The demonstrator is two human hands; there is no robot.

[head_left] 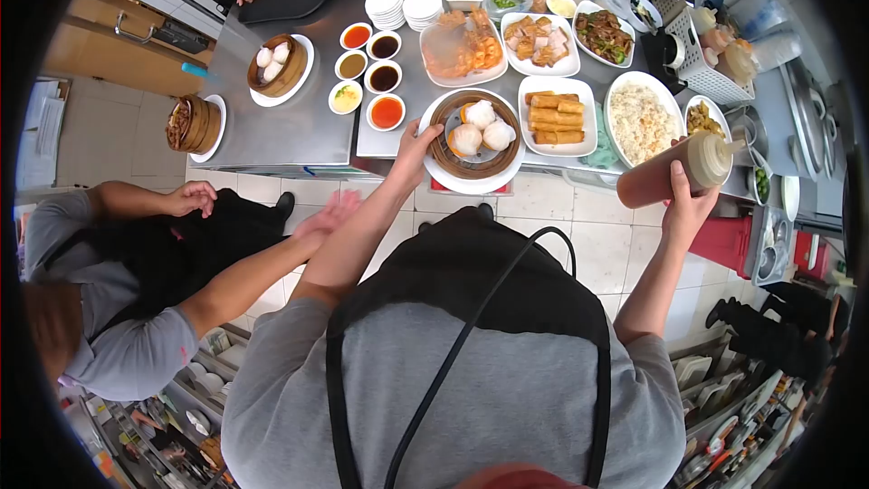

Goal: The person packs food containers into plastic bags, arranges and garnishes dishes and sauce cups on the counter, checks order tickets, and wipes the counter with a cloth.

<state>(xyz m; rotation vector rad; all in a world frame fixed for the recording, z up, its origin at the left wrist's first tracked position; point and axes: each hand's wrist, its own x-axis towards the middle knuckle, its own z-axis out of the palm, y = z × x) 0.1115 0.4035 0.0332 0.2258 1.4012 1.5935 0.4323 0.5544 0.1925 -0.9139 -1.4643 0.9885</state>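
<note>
Three white-topped dumplings [478, 115] fill one brown bamboo steamer [441, 154], upper centre; my left hand [419, 147], arm extended, pinches the round white plate [480, 185] beneath; my right hand [690, 208] clasps one tilted brown-filled squeeze bottle [663, 174], right.

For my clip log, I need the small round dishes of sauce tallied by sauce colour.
Red sauce: 2
Very dark sauce: 2
Olive-brown sauce: 1
Yellow-green sauce: 1
Total: 6

Bamboo steamer [473, 167] on white plate [473, 186], three pale dumplings [466, 139] inside, brown-filled squeeze bottle [668, 172] tilted
</note>
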